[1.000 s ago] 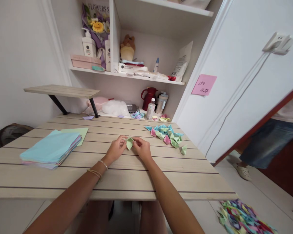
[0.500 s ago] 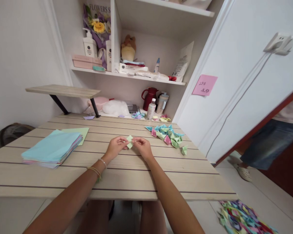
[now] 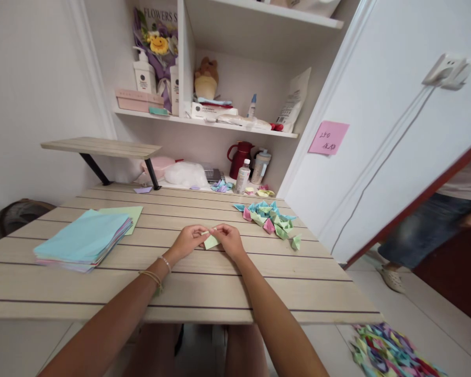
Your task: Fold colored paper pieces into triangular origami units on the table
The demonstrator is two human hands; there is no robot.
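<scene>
A small piece of folded light green paper [image 3: 211, 242] is held between my two hands over the middle of the wooden table [image 3: 204, 293]. My left hand [image 3: 190, 240] pinches its left side with thumb and fingers. On the other side my right hand [image 3: 228, 240] grips the upper right part, and its fingers hide some of the folds. To the right lies a pile of folded paper boats [image 3: 269, 214] in blue, green and pink. One green folded piece [image 3: 296, 242] sits apart at the pile's near edge.
At the left is a stack of coloured paper sheets [image 3: 82, 235], blue on top. A raised wooden shelf [image 3: 102, 146] stands behind it. A bottle [image 3: 242, 177] and red jug [image 3: 240, 158] are at the back. More folded paper [image 3: 388, 351] lies lower right; a person [image 3: 419, 230] stands beyond.
The green paper has turned from a diamond standing upright to a flatter, tilted shape, lower between my fingers. My hands have drawn closer together. At the right, the person's hand has come into view.
</scene>
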